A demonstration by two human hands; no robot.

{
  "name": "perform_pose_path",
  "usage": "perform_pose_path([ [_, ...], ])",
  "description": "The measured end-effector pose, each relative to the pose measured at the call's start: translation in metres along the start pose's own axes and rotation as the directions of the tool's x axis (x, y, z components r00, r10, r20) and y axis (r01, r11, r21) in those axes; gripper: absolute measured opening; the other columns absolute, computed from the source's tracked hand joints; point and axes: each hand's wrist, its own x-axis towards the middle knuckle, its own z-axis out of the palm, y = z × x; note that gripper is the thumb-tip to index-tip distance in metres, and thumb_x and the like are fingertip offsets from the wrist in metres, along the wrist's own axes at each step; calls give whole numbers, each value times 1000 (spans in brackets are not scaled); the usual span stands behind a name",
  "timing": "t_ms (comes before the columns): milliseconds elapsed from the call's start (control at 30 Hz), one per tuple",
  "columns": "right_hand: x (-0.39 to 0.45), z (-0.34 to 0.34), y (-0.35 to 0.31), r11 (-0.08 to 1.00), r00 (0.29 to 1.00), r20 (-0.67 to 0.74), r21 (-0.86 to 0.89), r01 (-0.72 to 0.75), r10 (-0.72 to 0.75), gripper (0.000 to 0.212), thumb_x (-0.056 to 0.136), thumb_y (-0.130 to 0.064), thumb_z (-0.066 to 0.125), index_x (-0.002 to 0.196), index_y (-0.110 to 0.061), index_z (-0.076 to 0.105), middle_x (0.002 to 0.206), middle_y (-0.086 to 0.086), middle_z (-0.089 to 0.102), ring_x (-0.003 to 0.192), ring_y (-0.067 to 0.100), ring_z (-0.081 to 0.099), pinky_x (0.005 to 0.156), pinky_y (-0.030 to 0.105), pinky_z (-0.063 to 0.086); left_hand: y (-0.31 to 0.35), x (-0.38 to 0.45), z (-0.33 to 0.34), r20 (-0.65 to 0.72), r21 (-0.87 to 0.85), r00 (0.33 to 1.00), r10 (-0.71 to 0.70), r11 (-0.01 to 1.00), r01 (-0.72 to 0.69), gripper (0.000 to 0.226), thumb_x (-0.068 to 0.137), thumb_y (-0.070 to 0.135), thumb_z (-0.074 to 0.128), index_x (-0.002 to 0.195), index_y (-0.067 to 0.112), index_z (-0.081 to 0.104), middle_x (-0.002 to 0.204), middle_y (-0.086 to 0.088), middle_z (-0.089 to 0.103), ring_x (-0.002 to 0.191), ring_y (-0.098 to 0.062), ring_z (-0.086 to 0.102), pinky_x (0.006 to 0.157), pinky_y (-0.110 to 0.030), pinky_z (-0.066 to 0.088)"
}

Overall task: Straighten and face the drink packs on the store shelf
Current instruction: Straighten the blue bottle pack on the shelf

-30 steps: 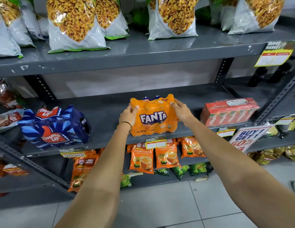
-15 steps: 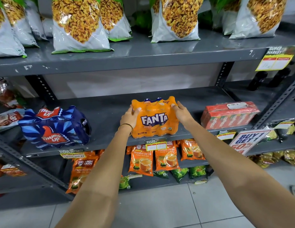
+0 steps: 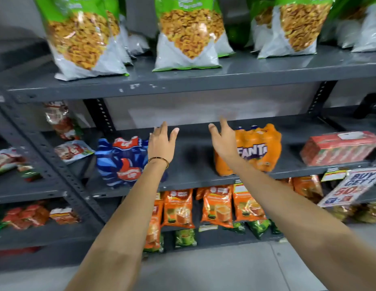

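An orange Fanta pack (image 3: 259, 148) stands upright on the grey middle shelf (image 3: 193, 164), label facing me. A blue Thums Up pack (image 3: 124, 162) sits tilted to its left on the same shelf. My right hand (image 3: 224, 141) hovers open in front of the Fanta pack's left edge and holds nothing. My left hand (image 3: 162, 141), with a thin bangle on the wrist, is open over the right edge of the blue pack, fingers spread. The bare stretch of shelf lies between the two packs. The frame is motion-blurred.
A red carton pack (image 3: 338, 148) lies on the shelf at the right. Large snack bags (image 3: 187, 36) line the upper shelf. Orange tea pouches (image 3: 216, 206) fill the lower shelf. A promo sign (image 3: 351, 185) hangs at the right shelf edge. Slanted steel braces (image 3: 57, 164) cross the left.
Both hands have let go of the Fanta pack and shifted left toward the blue pack. The view has swung left and up, so the Fanta pack now sits right of centre.
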Motion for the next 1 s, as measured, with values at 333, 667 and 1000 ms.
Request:
perform_pose_path([
  [333, -46, 122, -60, 975, 942, 256, -23, -220, 218, 64, 97, -39, 45, 151, -12, 22, 157, 12, 27, 143, 29, 31, 112, 35, 30, -163, 17, -89, 31, -78, 937, -348, 934, 349, 66, 97, 43, 38, 148, 3, 23, 156, -20, 24, 144, -34, 24, 116, -42, 24],
  [667, -44, 163, -60, 957, 909, 305, -136, -255, 285, 57, 97, -41, 43, 149, -26, 28, 145, 15, 47, 123, 35, 55, 100, 43, 49, -196, 15, -90, 286, -300, 869, -404, 823, 482, 55, 93, 49, 45, 132, 12, 52, 134, -19, 56, 119, -37, 55, 100, -48, 47],
  [1000, -43, 164, -56, 961, 920, 294, -173, -216, 260, 52, 101, -33, 37, 150, -22, 26, 139, 17, 51, 119, 32, 59, 92, 41, 53, -192, 13, -94, 263, -279, 875, -406, 836, 472, 55, 92, 53, 41, 126, 12, 55, 126, -20, 61, 113, -39, 57, 96, -51, 50],
])
